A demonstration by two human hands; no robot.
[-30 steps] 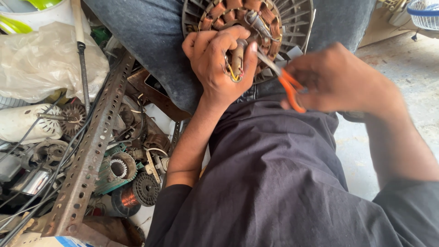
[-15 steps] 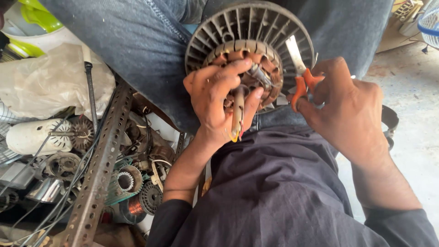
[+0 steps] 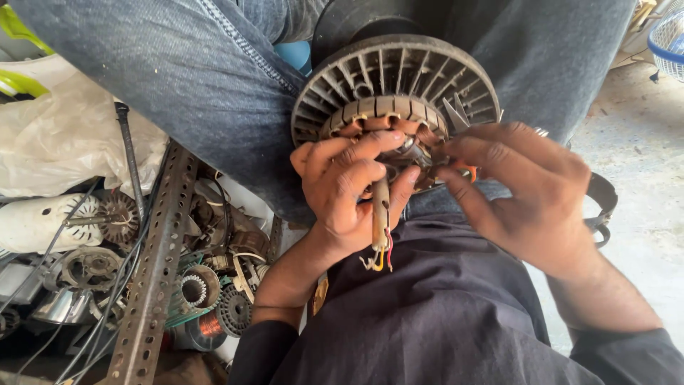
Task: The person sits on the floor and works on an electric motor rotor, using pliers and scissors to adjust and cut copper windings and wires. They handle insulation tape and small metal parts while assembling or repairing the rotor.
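Note:
A round grey fan motor (image 3: 399, 78) with ribbed housing and copper windings rests on my lap between my jeans-clad knees. My left hand (image 3: 349, 189) grips the sleeved wire bundle (image 3: 380, 228) that hangs from the motor, its red and yellow ends poking out below my palm. My right hand (image 3: 527, 192) holds orange-handled scissors (image 3: 456, 117); their metal blades stick up over the windings. Both hands meet at the motor's centre, and the fingers hide where the wires join it.
To the left stand a perforated steel angle bar (image 3: 153, 285), a pile of old motor parts and copper coils (image 3: 203, 292), a white fan housing (image 3: 43, 221) and a crumpled plastic bag (image 3: 64, 142). Bare concrete floor (image 3: 634, 142) lies at right, with a blue basket (image 3: 670, 43).
The view has closed in on the motor. My right hand moved left onto the windings with the scissors, blades now pointing up. My left hand kept its hold on the wire bundle.

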